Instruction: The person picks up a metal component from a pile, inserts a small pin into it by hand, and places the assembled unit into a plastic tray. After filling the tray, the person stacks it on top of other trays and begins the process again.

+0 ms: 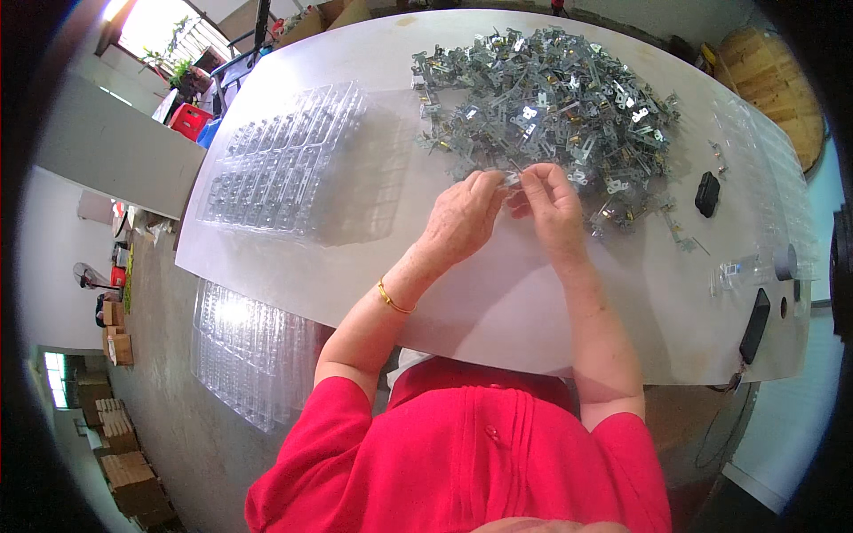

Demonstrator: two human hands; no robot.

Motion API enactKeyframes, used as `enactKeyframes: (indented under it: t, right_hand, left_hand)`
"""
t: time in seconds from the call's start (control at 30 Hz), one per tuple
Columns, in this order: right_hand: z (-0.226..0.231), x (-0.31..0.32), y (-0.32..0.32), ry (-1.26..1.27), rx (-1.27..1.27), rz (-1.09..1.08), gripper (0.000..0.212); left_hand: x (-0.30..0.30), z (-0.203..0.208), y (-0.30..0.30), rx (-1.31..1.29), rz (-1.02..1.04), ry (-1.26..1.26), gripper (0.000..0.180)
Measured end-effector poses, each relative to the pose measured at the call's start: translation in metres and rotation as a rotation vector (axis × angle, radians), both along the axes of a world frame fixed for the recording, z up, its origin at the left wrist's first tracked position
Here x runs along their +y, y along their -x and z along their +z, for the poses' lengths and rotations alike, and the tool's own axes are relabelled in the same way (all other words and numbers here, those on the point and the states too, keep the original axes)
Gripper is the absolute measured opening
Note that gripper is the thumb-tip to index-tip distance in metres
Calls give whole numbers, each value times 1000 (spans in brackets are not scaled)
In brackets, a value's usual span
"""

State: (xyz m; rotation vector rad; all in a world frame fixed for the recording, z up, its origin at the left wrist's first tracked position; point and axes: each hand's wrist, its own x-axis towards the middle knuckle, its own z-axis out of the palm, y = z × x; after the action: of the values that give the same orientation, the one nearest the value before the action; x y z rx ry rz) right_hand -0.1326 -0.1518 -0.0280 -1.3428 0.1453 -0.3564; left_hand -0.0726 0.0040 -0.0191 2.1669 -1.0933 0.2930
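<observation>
left hand (462, 218), right hand (551, 204) pinch small metal part (513, 178) | part mostly hidden

Small metal part (513, 178), silvery, pinched between fingertips of both hands, held just above the desk at the near edge of the pile of metal parts (546, 102). Pile: grey-silver stamped pieces, some brass-coloured, heaped loosely toward the desk's far edge.
</observation>
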Motion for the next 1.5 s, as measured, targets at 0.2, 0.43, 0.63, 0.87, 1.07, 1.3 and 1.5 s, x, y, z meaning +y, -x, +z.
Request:
enactKeyframes:
  t: [0.2,0.43,0.63,0.87,1.07,1.3,1.5]
  right_hand:
    - [-3,7,-3,126,-84,-186,15]
    - [14,6,8,163,18,-156,11]
    - [14,18,10,226,91,-83,13]
    - [16,22,10,218,91,-98,14]
    - [16,21,11,199,83,-92,13]
    - [15,24,11,303,52,-124,10]
    - [11,24,11,291,23,-115,10]
  left_hand:
    - [-5,-23,-2,285,54,256,24]
    - [14,-12,-10,1103,-28,576,35]
    - [20,-12,-13,1139,-35,612,34]
    - [21,-13,-14,1142,-58,603,33]
    - [20,-14,-14,1094,-25,523,34]
    - [20,-22,-14,771,42,464,30]
    - [18,-17,-7,613,9,301,27]
